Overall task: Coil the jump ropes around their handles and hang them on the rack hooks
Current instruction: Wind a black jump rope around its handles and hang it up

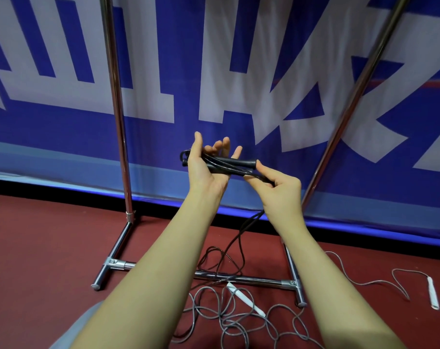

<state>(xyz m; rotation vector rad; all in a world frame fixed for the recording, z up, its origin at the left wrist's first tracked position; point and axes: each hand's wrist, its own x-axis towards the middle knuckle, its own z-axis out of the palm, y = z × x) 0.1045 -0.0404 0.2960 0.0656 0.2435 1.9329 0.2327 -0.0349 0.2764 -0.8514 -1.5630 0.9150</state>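
Note:
The black jump rope's two handles lie across the palm of my left hand, with a few turns of black cord around them. The left fingers are spread and mostly straight, the thumb up. My right hand pinches the black cord at the handles' right end. The rest of that cord hangs down to a loose pile on the floor. A grey jump rope lies tangled on the floor below, one white handle near the rack's base and the other white handle at the far right.
A chrome rack stands in front of me, with a left upright, a slanting right upright and a bottom crossbar on feet. Its hooks are out of view. Behind it is a blue and white banner; the floor is dark red.

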